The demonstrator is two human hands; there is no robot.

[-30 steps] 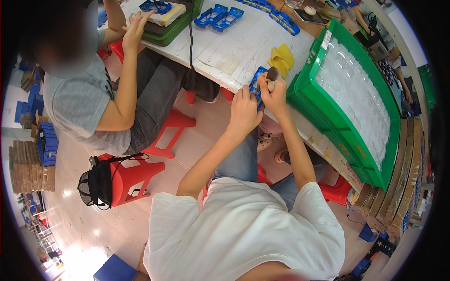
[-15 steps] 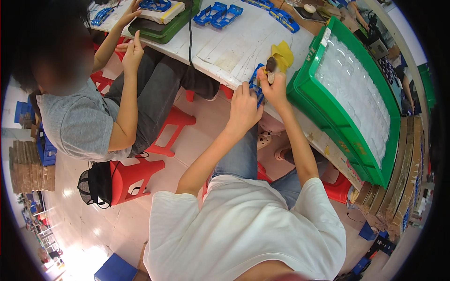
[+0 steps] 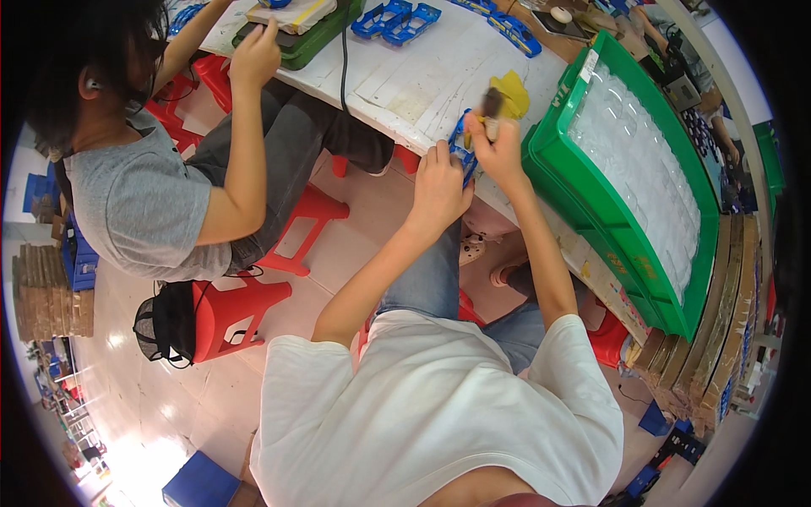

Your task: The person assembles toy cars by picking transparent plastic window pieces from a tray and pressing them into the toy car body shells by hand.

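Note:
My left hand (image 3: 439,190) is closed around a blue plastic toy car body (image 3: 463,142) at the near edge of the white table. Just to its right, my right hand (image 3: 498,156) grips a short tool with a dark head (image 3: 491,103), which points away from me. Motion blurs the tool, so its exact kind is unclear. Beyond and beside the tool lies a yellow piece of cloth or sheet (image 3: 514,91) on the table.
Right of my hands stands a green crate (image 3: 625,245) holding clear plastic pieces. Farther back are several blue car bodies (image 3: 411,24). A co-worker (image 3: 144,203) sits at the left by a green tray (image 3: 308,52). A black cable (image 3: 345,68) hangs over the table edge.
The dark-headed tool in my right hand has shifted slightly away from me. My left hand stays on the car body. The co-worker's near hand has moved farther toward the green tray.

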